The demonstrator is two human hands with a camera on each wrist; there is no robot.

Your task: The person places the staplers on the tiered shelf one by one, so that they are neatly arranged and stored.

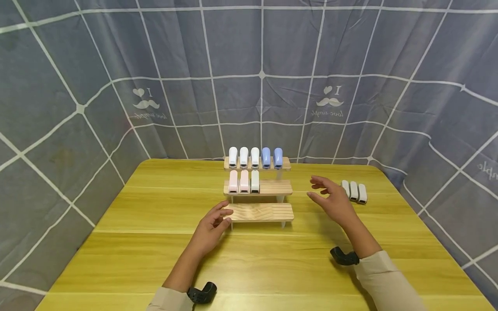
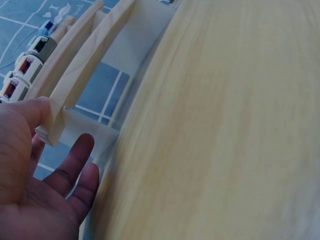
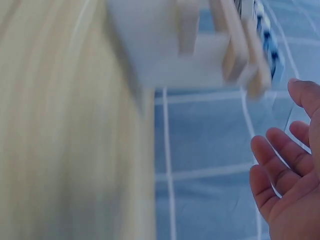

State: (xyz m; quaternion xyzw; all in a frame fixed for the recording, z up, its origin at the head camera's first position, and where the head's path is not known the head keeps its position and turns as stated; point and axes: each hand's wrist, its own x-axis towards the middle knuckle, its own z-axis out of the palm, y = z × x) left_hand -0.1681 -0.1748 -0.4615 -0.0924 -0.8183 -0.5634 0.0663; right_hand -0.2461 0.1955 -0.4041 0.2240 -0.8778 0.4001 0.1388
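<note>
A three-step wooden display stand (image 1: 268, 214) stands mid-table. Its top step carries three white staplers (image 1: 244, 157) and two blue staplers (image 1: 278, 158). On the middle step are two pink staplers (image 1: 233, 181) and a pale grey stapler (image 1: 254, 181), side by side. My left hand (image 1: 210, 229) is at the left end of the lowest step, its thumb by the board's end (image 2: 47, 132) and the other fingers loosely spread. Right of the stand, my right hand (image 1: 332, 201) hovers with relaxed, slightly bent fingers, holding nothing. Beside it, three pale grey staplers (image 1: 353, 191) lie on the table.
The yellow wood-grain table (image 1: 155, 242) stretches around the stand. A grey-blue checked curtain (image 1: 241, 99) hangs behind it and along both sides. Each wrist wears a black device (image 1: 202, 293).
</note>
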